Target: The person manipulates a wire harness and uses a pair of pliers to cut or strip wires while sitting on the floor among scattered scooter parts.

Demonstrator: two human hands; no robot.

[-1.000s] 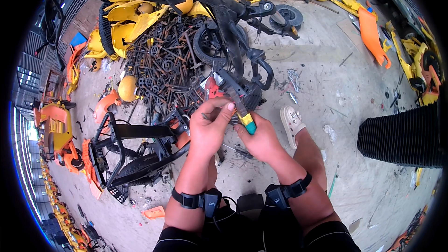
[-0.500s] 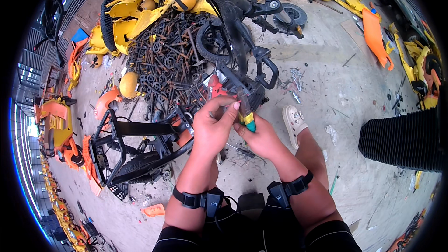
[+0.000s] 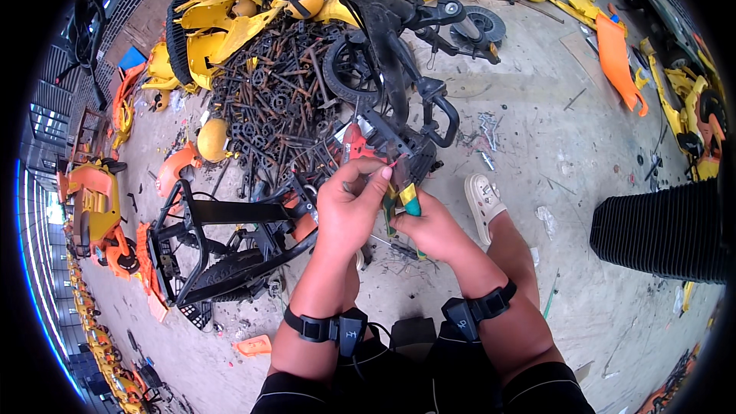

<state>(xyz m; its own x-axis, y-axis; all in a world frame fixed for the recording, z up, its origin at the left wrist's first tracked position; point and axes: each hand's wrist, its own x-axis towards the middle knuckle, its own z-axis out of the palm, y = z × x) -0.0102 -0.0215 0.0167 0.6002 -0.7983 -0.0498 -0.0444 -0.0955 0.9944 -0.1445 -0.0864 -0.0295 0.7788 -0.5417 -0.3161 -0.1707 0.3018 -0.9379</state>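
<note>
My right hand (image 3: 431, 228) is closed around pliers (image 3: 410, 201) with green and yellow handles, which are spread apart. The jaws point up and away, close to the fingertips of my left hand (image 3: 349, 203). Thumb and forefinger of that hand pinch a thin reddish strand that looks like a wire; little of it shows. Just beyond my left hand, a red tool (image 3: 355, 140), seemingly a power drill, is partly hidden by my fingers. The black scooter frame (image 3: 395, 84) rises in front of both hands, with its dark lower housing (image 3: 418, 155) right behind the pliers.
A heap of rusty metal parts (image 3: 268, 92) lies beyond on the left, with yellow body panels (image 3: 215, 38) behind it. At my left stands another black frame (image 3: 230, 211) with a wheel. A black ribbed bin-like object (image 3: 659, 230) stands at the right. An orange panel (image 3: 616, 61) lies far right.
The pliers' handles have spread apart in my right hand, and the second handle now shows. My right hand has shifted slightly right and down; the left stays nearly still.
</note>
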